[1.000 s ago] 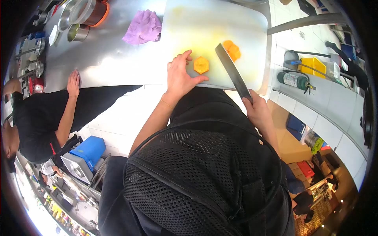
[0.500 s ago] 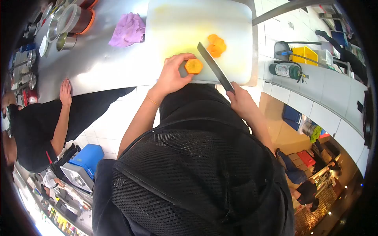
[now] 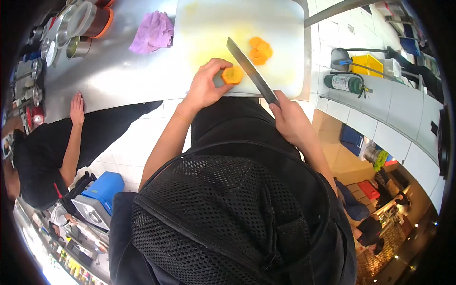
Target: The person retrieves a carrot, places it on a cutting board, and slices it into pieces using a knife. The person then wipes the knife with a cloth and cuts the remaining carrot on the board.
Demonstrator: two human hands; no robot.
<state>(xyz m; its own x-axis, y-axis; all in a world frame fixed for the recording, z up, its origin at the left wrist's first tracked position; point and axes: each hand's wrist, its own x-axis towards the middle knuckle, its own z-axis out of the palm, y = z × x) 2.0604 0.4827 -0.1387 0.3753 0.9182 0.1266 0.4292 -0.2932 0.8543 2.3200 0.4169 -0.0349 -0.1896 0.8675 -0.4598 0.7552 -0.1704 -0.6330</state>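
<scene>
On the white cutting board (image 3: 204,28), near its front edge, an orange carrot piece (image 3: 232,75) with a many-sided cut face lies between the thumb and fingers of my left hand (image 3: 205,84). My right hand (image 3: 292,118) is wrapped round the handle of a long knife (image 3: 251,70). The blade slants up and left over the board, just right of the carrot piece. Several thin orange slices (image 3: 260,50) lie to the right of the blade, some overlapping.
A purple cloth (image 3: 152,32) lies left of the board. Metal containers (image 3: 79,46) stand at the counter's far left. Another person's hand (image 3: 77,108) rests on the counter's front edge. A fire extinguisher (image 3: 344,83) and a yellow bucket (image 3: 367,65) are at the right.
The view has shifted, so board and cloth appear further left. My left hand has closed in on the carrot piece. The knife has moved beside that piece, away from the slices.
</scene>
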